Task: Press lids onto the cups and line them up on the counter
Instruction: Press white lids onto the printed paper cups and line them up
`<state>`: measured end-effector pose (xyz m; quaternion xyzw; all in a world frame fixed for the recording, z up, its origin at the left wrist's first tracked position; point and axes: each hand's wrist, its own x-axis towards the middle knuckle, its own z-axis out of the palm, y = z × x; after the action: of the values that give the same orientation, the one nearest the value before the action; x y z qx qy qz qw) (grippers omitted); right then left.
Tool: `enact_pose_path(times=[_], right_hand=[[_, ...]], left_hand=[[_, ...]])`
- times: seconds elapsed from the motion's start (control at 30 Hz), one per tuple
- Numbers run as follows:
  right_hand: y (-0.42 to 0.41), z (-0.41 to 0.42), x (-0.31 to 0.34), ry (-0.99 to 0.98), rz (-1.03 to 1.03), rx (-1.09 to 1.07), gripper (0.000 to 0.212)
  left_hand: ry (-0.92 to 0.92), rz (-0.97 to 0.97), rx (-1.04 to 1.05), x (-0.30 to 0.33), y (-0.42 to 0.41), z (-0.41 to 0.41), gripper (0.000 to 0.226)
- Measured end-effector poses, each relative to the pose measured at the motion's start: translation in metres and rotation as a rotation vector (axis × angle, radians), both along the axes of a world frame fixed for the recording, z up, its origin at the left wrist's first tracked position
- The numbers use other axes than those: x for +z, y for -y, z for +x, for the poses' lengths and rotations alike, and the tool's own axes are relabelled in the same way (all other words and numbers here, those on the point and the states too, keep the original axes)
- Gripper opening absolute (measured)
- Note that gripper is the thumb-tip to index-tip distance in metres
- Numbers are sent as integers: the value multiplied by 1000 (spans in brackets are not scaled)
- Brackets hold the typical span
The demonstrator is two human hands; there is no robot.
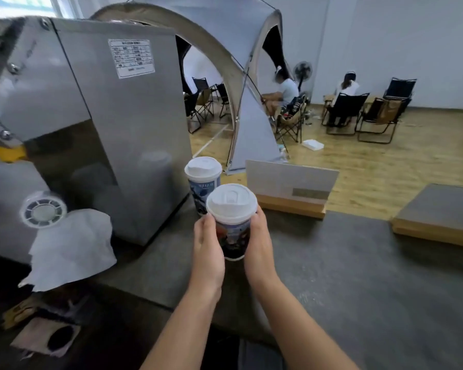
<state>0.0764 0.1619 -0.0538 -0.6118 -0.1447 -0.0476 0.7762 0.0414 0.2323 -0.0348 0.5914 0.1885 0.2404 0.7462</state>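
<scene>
Dark counter (358, 276), wood-floored room beyond. Near cup (233, 231) upright (lidded), left hand (207, 249) and right hand (259, 241) fingers wrapped round it; far cup (202, 180) upright, near counter's back edge.

A lidded cup (231, 222) sits between the left hand (207, 252) and right hand (259, 247) above the counter (345, 276). Behind it, near the counter's far edge, stands a second cup (202, 182), beside the machine (112, 134) on its left; a sign stand (292, 188) stands right.

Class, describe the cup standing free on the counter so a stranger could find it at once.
Find the big steel machine on the counter. At its right corner stand two lidded cups; the far cup stands untouched, while both hands grip the near cup.
</scene>
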Motion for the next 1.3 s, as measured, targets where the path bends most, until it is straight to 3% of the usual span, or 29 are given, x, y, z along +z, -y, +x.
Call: enact_pose_path(times=[0.1,0.3,0.53,0.67,0.73,0.8,0.93,1.17,1.3], right_hand=[[33,-3,-2,-57,26,-123,56],[70,-12,-9,-87,12,-252,54],[76,-15,-10,-77,-39,-242,60],[86,-10,-2,-82,-120,-284,43],[94,-5,7,-37,-160,-385,35],[95,3,14,34,-209,-425,45],[82,18,10,104,-253,-333,46],[64,28,-8,202,-5,-415,39],[61,33,-11,221,52,-410,41]], left_hand=[[-9,-3,-157,-3,30,-1,26],[-57,19,-336,-7,64,-2,22],[-62,106,-325,-20,61,3,23],[-113,187,-252,-15,50,13,25],[-42,293,-163,-7,43,22,21],[79,391,-148,5,41,30,27],[195,482,-199,9,51,39,38],[374,258,-74,-24,68,55,42],[413,244,-60,-26,68,60,42]])
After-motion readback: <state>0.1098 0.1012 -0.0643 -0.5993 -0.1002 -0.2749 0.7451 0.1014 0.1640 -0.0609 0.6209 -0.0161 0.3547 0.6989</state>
